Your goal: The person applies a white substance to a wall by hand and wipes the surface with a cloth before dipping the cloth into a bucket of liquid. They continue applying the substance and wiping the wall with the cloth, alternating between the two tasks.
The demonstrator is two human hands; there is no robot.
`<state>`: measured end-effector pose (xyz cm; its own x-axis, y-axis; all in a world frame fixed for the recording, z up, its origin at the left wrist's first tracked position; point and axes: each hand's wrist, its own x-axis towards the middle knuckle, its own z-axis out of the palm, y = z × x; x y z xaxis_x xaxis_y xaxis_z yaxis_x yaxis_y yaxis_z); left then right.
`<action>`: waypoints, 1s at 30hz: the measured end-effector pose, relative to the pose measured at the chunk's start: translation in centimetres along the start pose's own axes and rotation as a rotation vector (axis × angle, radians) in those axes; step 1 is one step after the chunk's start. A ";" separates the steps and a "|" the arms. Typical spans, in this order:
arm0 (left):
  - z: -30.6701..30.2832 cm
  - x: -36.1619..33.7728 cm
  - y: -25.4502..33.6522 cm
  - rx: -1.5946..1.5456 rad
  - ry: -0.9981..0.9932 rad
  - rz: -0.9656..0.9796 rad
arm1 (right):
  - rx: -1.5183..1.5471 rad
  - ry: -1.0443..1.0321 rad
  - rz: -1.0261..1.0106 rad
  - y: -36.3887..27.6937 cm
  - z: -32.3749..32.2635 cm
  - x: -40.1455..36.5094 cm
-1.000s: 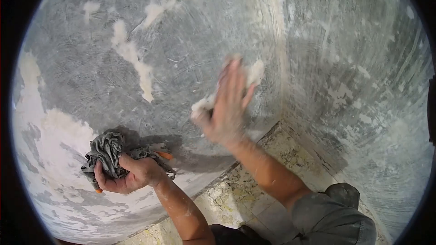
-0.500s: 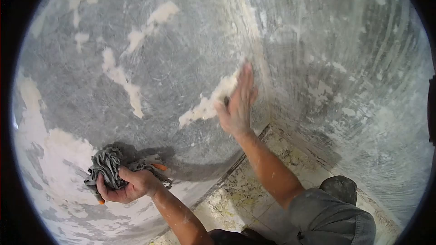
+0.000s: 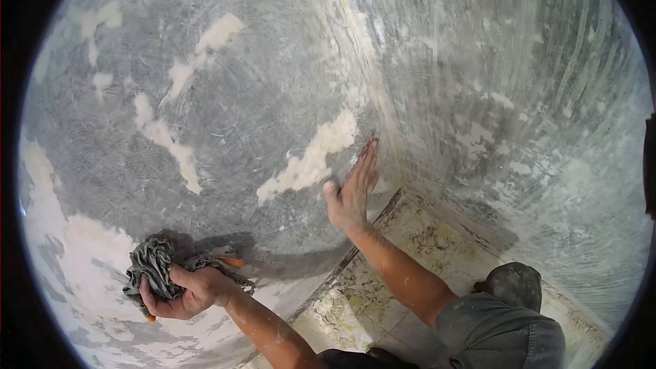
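A crumpled dark grey rag (image 3: 154, 264) is bunched in my left hand (image 3: 188, 294), the thumb and fingers wrapped round it. Bits of orange show at the rag's right end and below it; what they belong to is hidden. My right hand (image 3: 352, 191) lies against the grey wall (image 3: 239, 109) with its fingers stretched out and the thumb apart, holding nothing. Just up and left of that hand is a cream-coloured bare patch (image 3: 311, 162) on the wall.
Another grey, streaked wall (image 3: 492, 96) meets the first at a pale corner seam (image 3: 365, 48). Several cream patches mark the left wall. Below, the floor (image 3: 424, 232) is covered with stains and flakes, and a dark shoe (image 3: 516, 285) stands on it near the right wall.
My right hand has slid down the wall, uncovering more of the cream patch. The left hand still grips the rag. The view has shifted slightly.
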<state>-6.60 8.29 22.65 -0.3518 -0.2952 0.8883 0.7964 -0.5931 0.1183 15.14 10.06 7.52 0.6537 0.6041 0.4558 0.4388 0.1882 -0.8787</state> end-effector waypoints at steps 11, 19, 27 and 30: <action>0.4 0.4 2.0 0.054 -0.140 -0.004 | -0.125 -0.081 -0.049 0.8 0.3 -3.2; 9.4 5.3 11.0 -0.003 -0.859 0.598 | 0.159 0.426 -0.507 -2.8 -4.9 2.4; 12.6 -8.9 14.6 -0.188 -1.448 0.835 | 0.473 0.566 -0.533 -4.6 -7.9 1.2; 4.2 -21.5 9.2 -0.406 -1.670 1.085 | 0.515 0.512 -0.550 -5.0 -9.0 0.3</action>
<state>10.40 12.31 6.48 0.9921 0.1256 -0.0019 0.1069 -0.8526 -0.5116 18.71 2.28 13.32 0.6814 -0.0680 0.7287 0.5205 0.7450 -0.4172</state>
